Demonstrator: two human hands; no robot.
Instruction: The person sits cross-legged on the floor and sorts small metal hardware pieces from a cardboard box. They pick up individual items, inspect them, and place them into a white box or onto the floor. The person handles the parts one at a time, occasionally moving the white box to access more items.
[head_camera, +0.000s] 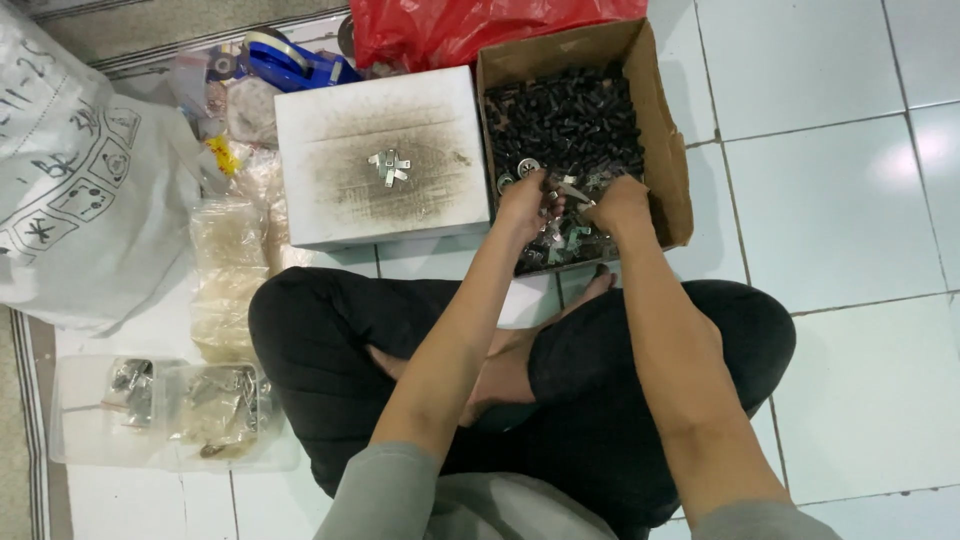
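Observation:
An open cardboard box (668, 150) on the tiled floor holds many small black parts in its far half and shiny metal pieces (568, 238) at its near end. Both my hands reach into that near end. My left hand (527, 203) is curled around several small metal pieces. My right hand (620, 205) is closed with its fingers down among the metal parts; what it grips is hidden. A white block (380, 160) with a sooty top stands left of the box, with a small metal bracket (390, 167) lying on it.
I sit cross-legged in black trousers (330, 340). Clear bags of parts (230, 265) and plastic tubs (160, 410) lie at my left, beside a large white sack (70, 190). A red plastic bag (450, 30) and a blue tape dispenser (290, 60) lie behind the block.

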